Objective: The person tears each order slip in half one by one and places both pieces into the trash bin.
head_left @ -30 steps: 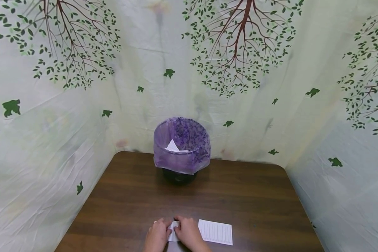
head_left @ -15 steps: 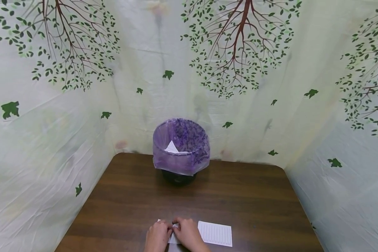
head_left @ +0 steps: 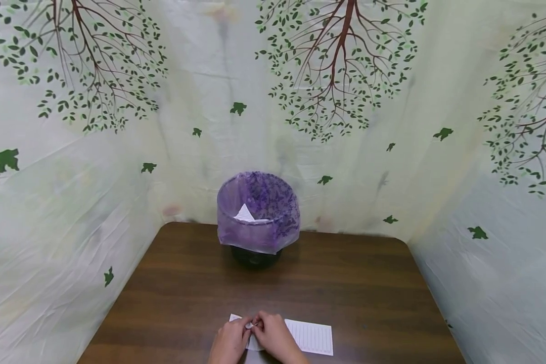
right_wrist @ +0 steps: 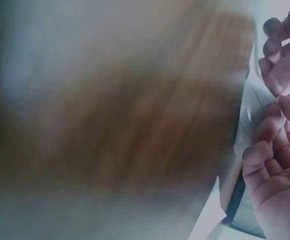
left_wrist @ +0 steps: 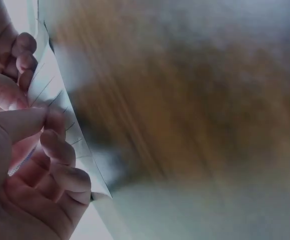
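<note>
At the table's near edge, both hands work close together on a sheet of lined paper (left_wrist: pixel 59 92). The left hand (head_left: pixel 229 340) pinches it between thumb and fingers, and the right hand (head_left: pixel 276 335) pinches it just beside. In the right wrist view, the paper (right_wrist: pixel 252 107) is bent up at the fingertips, which nearly meet. Whether it is folded or torn there cannot be told. Part of the sheet is hidden beneath the hands. To the right of the right hand lies a second lined sheet (head_left: pixel 314 337), flat on the table.
A bin (head_left: pixel 259 215) lined with a purple bag stands at the table's far side, white paper (head_left: pixel 244 213) inside it. Below the hands lies a grey surface (head_left: pixel 255 358). Fabric with printed trees (head_left: pixel 291 151) encloses the brown table (head_left: pixel 346 283).
The fingertips have gathered up the paper's middle, and a small white bent part now shows between them. The whole scene has shifted slightly left in the head view.
</note>
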### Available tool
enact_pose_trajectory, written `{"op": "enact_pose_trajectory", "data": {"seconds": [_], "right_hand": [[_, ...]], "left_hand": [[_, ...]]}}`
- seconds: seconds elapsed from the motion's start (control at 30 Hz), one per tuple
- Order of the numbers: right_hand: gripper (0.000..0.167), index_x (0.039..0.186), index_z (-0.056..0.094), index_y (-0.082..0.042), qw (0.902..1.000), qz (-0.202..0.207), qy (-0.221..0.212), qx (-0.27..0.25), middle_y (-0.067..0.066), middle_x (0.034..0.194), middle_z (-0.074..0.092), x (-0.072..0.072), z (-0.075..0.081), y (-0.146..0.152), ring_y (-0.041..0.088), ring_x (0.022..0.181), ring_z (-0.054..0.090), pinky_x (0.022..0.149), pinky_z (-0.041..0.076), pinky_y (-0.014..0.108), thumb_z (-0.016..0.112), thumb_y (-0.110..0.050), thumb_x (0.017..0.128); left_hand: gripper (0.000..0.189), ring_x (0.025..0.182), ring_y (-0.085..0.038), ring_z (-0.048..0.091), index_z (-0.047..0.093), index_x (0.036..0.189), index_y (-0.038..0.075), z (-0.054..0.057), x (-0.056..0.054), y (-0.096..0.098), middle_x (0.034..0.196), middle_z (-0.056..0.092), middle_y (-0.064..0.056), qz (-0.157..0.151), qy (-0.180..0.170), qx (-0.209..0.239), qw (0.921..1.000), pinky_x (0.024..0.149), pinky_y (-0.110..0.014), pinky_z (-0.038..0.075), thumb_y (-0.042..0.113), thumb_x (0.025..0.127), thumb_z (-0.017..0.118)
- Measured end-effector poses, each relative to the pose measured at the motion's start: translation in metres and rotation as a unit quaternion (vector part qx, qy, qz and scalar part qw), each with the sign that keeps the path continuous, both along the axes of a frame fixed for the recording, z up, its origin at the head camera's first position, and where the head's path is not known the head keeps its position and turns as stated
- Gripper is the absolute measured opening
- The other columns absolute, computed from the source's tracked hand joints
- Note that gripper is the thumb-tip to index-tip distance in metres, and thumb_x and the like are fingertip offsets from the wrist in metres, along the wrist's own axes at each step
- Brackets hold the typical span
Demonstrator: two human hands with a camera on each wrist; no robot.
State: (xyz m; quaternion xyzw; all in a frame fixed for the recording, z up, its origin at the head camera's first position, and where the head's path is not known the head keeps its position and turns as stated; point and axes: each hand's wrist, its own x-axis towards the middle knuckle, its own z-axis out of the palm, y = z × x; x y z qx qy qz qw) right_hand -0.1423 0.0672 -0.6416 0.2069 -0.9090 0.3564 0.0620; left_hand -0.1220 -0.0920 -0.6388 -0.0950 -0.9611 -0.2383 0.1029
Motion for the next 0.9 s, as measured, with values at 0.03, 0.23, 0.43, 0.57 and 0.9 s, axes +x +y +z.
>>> {"op": "enact_pose_trajectory", "data": {"seconds": [0.03,0.23,0.43,0.57,0.9], "right_hand": [[0.010,0.087,0.071,-0.014,1.0000,0.002,0.001,0.001,-0.014,0.067,0.062,0.000,0.001,0.001,-0.010,0.061,0.042,0.057,0.036,0.007,0.080,-0.010,0.086],[0.009,0.088,0.072,-0.012,0.9994,0.002,-0.021,-0.028,-0.012,0.067,0.063,-0.003,0.009,0.006,-0.010,0.060,0.044,0.056,0.039,0.010,0.079,-0.007,0.086],[0.005,0.092,0.074,-0.012,0.9980,-0.010,-0.047,-0.040,-0.014,0.067,0.060,-0.005,0.017,0.011,-0.007,0.058,0.044,0.055,0.040,0.014,0.077,-0.015,0.093],[0.008,0.091,0.074,-0.014,0.9989,-0.019,-0.035,-0.026,-0.015,0.066,0.056,-0.006,0.019,0.014,-0.006,0.059,0.041,0.056,0.037,0.015,0.075,-0.020,0.096],[0.013,0.086,0.069,-0.013,0.9988,-0.016,-0.004,-0.047,-0.010,0.068,0.061,-0.011,0.030,0.023,-0.007,0.060,0.043,0.056,0.040,0.013,0.071,-0.010,0.098]], "left_hand": [[0.019,0.070,-0.023,0.071,0.074,0.100,0.019,0.001,0.000,0.001,0.081,0.073,0.004,-0.002,-0.006,0.005,1.0000,0.058,-0.039,0.050,0.011,0.085,0.083],[0.023,0.060,-0.005,0.053,0.065,0.095,0.019,0.007,-0.004,0.005,0.068,0.057,0.013,0.008,-0.032,0.060,0.9976,0.056,-0.027,0.040,0.008,0.085,0.082],[0.022,0.065,-0.001,0.058,0.065,0.090,0.017,0.012,-0.006,0.008,0.073,0.066,0.011,-0.006,0.004,0.087,0.9962,0.059,-0.025,0.046,0.003,0.085,0.081],[0.016,0.071,-0.004,0.065,0.067,0.090,0.016,0.015,-0.006,0.009,0.079,0.072,0.009,-0.025,0.024,0.091,0.9952,0.062,-0.027,0.051,0.005,0.090,0.079],[0.013,0.072,0.001,0.061,0.068,0.089,0.017,0.030,-0.012,0.016,0.079,0.068,0.009,-0.044,-0.009,0.125,0.9911,0.063,-0.023,0.050,0.011,0.100,0.071]]}}
